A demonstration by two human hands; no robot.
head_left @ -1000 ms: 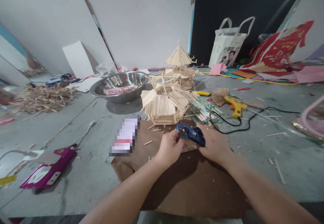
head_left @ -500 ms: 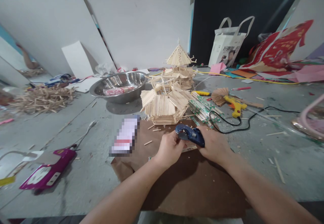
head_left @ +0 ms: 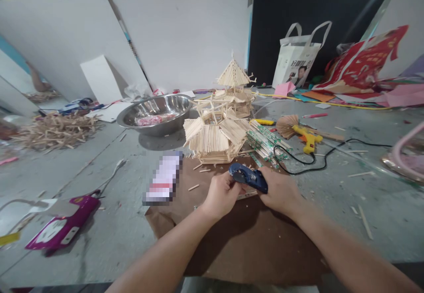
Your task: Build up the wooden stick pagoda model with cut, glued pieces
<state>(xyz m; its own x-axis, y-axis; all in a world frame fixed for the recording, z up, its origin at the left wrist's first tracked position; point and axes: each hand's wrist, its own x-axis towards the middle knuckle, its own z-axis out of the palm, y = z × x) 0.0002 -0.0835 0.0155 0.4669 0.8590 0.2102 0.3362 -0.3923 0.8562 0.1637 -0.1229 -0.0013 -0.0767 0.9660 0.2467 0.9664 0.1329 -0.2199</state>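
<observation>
Well, blue cutter [head_left: 250, 178]: held over the far edge of the brown sheet [head_left: 265, 249], before the stick pavilion [head_left: 212, 138]; its gap looks narrowed since half a second ago, so a squeeze was probably made
Right hand [head_left: 281, 191]: wrapped around the cutter's handle
Left hand [head_left: 221, 193]: pinched at the cutter's head, whatever's gripped can't be made out
Desk [head_left: 334, 218]: left pretty much undisturbed

Your tool [head_left: 249, 178] is dark blue; your sheet [head_left: 265, 257] is plain brown. You see a pale tan stick model [head_left: 213, 138], a yellow glue gun [head_left: 308, 140], a black cord [head_left: 371, 143] and green-printed wrappers [head_left: 265, 141].
</observation>
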